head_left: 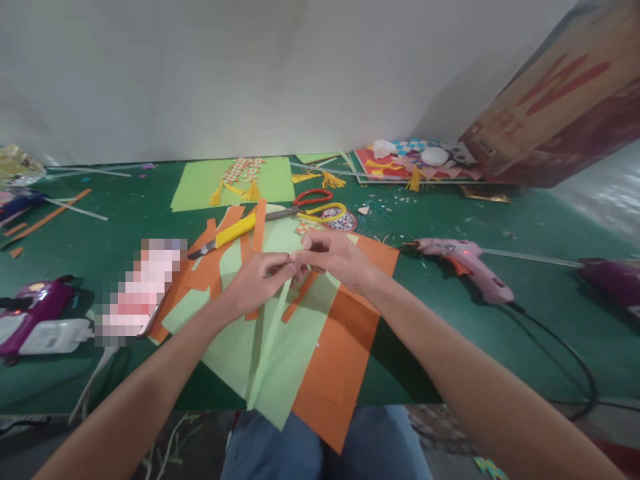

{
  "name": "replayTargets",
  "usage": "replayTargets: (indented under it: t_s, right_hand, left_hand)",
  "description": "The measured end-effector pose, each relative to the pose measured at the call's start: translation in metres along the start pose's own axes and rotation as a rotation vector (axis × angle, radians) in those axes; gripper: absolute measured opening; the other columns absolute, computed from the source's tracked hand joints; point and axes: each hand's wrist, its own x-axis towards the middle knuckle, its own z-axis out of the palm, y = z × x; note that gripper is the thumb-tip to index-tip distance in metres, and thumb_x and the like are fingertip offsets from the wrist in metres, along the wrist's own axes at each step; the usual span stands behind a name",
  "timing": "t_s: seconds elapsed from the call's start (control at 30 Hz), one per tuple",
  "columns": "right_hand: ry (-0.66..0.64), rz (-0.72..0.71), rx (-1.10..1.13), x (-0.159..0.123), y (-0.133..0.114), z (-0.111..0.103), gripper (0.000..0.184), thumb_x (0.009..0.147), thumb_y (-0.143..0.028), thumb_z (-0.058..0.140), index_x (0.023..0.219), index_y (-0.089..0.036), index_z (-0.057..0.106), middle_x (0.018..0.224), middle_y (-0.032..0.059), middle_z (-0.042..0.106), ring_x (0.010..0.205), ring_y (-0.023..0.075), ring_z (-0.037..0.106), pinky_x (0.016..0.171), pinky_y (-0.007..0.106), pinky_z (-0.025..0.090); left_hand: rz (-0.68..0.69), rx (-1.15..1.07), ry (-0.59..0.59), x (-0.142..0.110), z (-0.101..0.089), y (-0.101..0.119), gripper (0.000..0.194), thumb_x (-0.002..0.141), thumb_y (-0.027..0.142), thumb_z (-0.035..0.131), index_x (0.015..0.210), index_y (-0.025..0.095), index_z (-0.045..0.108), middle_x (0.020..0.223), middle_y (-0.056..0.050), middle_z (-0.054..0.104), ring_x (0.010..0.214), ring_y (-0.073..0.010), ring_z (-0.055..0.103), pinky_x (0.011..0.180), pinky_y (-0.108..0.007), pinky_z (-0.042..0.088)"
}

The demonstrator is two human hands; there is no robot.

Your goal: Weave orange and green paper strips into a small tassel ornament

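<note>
Pale green paper strip (271,339) — slanting, far end pinched.

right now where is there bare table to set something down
On the right, table shows between the glue gun, its cord and the right forearm. Another patch lies at left, bordered by the phone, white strip and green sheet. Crowded: the middle, with paper beneath the left hand and right hand, scissors and knife beyond.

No words or numbers can be read; blurred red marks (570,88) are seen on the brown bag (560,120) by the table's (550,230) far right edge.
</note>
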Motion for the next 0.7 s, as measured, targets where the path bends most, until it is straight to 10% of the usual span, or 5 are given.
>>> replayTargets:
  t_s: [0.7]
  right_hand:
    - [0.032,0.067,0.042,0.002,-0.004,-0.012,0.025,0.073,-0.036,0.066,0.064,-0.017,0.053,0.052,-0.0025,0.057,0.043,0.0055,0.042,0.042,0.021,0.03]
  left_hand:
    - [-0.119,-0.096,-0.019,0.001,-0.005,0.007,0.032,0.089,0.037,0.048,0.07,0.017,0.065,0.073,-0.003,0.068,0.068,-0.0144,0.061,0.069,-0.026,0.046]
